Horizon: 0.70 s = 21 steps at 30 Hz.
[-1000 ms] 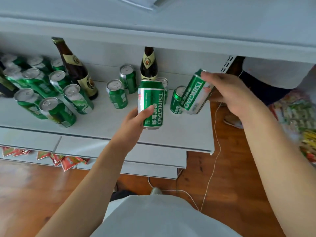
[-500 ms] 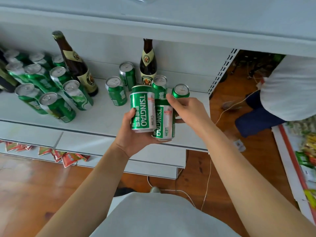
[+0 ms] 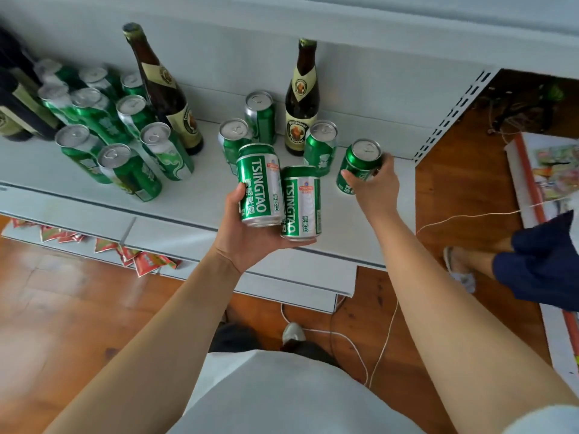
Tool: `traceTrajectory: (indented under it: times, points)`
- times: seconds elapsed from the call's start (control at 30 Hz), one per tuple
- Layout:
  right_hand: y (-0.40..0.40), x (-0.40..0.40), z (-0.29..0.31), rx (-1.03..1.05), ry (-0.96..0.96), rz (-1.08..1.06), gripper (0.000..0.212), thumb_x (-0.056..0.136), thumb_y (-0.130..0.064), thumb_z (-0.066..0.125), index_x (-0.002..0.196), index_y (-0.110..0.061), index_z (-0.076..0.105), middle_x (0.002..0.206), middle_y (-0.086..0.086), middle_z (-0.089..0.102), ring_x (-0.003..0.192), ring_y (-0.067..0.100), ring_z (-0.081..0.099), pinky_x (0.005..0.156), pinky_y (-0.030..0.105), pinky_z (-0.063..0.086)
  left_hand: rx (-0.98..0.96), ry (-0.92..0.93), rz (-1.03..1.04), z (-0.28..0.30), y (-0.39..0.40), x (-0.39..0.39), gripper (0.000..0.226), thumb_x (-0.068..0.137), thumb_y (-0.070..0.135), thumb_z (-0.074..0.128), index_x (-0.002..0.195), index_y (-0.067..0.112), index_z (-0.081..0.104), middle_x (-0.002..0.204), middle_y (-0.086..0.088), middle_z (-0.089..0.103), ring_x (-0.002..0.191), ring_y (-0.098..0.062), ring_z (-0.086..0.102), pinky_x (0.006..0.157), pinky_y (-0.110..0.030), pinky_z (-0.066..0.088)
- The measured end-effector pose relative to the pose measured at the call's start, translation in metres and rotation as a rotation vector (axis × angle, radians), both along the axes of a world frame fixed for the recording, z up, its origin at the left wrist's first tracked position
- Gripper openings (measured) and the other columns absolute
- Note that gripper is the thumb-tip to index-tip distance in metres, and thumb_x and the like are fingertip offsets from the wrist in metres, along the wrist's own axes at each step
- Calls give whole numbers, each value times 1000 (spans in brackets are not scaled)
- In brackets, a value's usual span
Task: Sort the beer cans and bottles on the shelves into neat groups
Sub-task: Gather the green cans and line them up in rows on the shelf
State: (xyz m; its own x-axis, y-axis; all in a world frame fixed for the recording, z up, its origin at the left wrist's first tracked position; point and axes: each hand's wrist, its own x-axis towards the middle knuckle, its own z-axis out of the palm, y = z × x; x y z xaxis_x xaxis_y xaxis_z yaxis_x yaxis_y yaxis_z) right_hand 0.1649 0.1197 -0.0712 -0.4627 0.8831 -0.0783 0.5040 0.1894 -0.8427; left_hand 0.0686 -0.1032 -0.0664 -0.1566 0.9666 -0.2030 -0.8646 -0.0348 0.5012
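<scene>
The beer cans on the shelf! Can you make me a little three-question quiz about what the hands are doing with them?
1. True or false: the left hand holds two Tsingtao cans together.
2. What does the right hand grip? A) a brown bottle B) a green can C) a snack packet
3. Fill in: the brown bottle near the right hand stands ____ on the shelf.

Key: 1 true; 2 B, the green can at the shelf's right end; 3 upright.

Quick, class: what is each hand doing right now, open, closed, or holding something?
Left hand: holding two Tsingtao cans, side by side.
Right hand: gripping a third green can at the shelf's right end.
</scene>
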Motion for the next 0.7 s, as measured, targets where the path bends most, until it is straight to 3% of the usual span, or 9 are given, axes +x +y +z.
traceTrajectory:
  times: [0.03,0.1,0.2,0.3,0.43,0.57,0.7]
  points:
    - [-5,2,0,16,39,-11,68,75,-28,82,131,-11,47,125,2,60,113,16,58,78,0,39,-1,-11,7,0,-4,-3,82,87,57,40,157,23,16,163,-16,16,147,-47,17,105,-81,10]
    - [-21,6,3,15,146,-33,60,77,-28,80,128,-15,50,118,-4,61,103,7,59,73,-3,39,9,-19,29,-2,-13,-8,83,86,54,46,157,22,17,163,-16,15,147,-46,17,105,-81,10]
    - [-54,9,22,-120,295,-13,43,84,-29,74,120,-30,52,108,-17,63,93,-7,61,78,9,49,29,-15,47,-2,-28,-19,88,85,51,55,157,21,15,163,-17,14,147,-47,15,105,-82,8]
    - [-94,-8,49,-270,311,171,21,87,-32,70,102,-37,57,94,-18,68,86,-6,65,73,17,51,50,6,76,7,-52,-35,92,84,51,59,158,21,13,163,-18,13,147,-48,13,106,-81,8]
    - [-153,-62,81,-541,381,323,38,74,-44,68,111,-33,64,107,-5,73,100,13,70,81,32,56,56,66,179,23,-111,-66,94,81,49,67,156,18,20,162,-19,18,147,-48,15,105,-82,7]
    - [-234,-142,98,-705,375,457,19,91,-32,60,108,-25,66,94,-3,75,84,11,71,71,29,53,84,103,342,37,-206,-118,86,81,49,68,152,16,32,157,-20,27,145,-47,21,105,-82,9]
    - [-339,-223,100,-775,305,619,39,87,-39,63,123,-23,62,111,4,73,102,23,70,82,42,56,44,124,474,52,-315,-184,85,78,48,72,149,15,38,156,-22,29,144,-49,22,106,-81,13]
